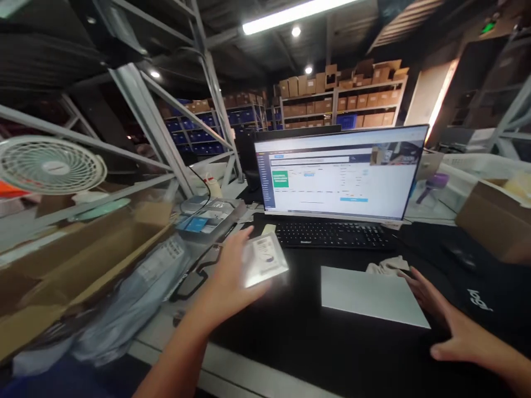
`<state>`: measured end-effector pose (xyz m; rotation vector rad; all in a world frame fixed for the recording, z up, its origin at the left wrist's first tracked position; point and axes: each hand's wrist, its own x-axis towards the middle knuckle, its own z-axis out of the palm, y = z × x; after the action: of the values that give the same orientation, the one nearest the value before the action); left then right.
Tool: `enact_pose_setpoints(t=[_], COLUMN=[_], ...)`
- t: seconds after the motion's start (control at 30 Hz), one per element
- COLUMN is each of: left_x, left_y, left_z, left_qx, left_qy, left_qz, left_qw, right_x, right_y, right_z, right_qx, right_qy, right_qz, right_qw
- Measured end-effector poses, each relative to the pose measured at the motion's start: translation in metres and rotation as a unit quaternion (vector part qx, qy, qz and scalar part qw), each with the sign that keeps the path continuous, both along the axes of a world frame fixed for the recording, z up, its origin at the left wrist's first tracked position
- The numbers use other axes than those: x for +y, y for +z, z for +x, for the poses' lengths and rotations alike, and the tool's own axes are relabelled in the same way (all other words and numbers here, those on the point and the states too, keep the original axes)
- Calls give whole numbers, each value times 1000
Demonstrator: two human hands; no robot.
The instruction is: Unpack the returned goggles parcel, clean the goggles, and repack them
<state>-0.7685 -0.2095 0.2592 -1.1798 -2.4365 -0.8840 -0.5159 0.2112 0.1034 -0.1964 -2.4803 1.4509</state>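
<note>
My left hand (232, 273) is raised over the black desk (298, 337) and holds a small clear packet with a printed label (265, 258); the hand and packet are blurred by motion. My right hand (446, 320) lies flat on the desk with fingers stretched out, its fingertips touching the right edge of a flat grey-white sheet (371, 296). A crumpled cloth (388, 265) lies just behind that sheet. A black keyboard (332, 235) and a lit monitor (338, 174) stand beyond both hands.
A white fan (50, 166) and metal racking stand at left, with cardboard and plastic-wrapped goods (124, 298) below. A clear tray of small items (209, 221) sits left of the keyboard. A cardboard box (495, 218) is at right. Shelves of boxes fill the background.
</note>
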Motion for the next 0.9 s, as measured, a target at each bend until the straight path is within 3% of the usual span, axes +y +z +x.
enact_pose_setpoints(t=[0.13,0.2,0.27,0.33,0.4,0.47,0.57,0.67,0.73,0.83,0.9], left_x=[13,18,22,24,22,15,1,-13,-22,-29,-29], left_y=[0,-6,-13,-20,-25,-28,-28,-27,-27,-33,-40], left_z=[-1,-1,4,11,16,15,3,-17,-30,-44,-49], left_qx=[10,35,79,122,143,138,76,-22,-73,-163,-193], left_qy=[-15,32,116,181,193,169,141,100,34,-79,-98], left_qz=[-7,23,49,40,18,33,121,179,167,113,102], left_qw=[1000,999,989,975,971,975,980,978,983,977,971], right_x=[-28,-39,-46,-51,-56,-60,-70,-81,-88,-101,-110], right_y=[-1,3,7,13,20,26,35,39,37,23,6], right_z=[-13,-16,-16,-13,-10,-7,-2,5,11,24,30], right_qx=[-3,22,40,50,58,60,66,142,247,382,340], right_qy=[-60,-81,-102,-125,-144,-156,-183,-165,-115,-30,36], right_qz=[28,18,13,20,26,25,30,115,213,357,410], right_qw=[998,996,994,991,988,986,980,969,938,852,846])
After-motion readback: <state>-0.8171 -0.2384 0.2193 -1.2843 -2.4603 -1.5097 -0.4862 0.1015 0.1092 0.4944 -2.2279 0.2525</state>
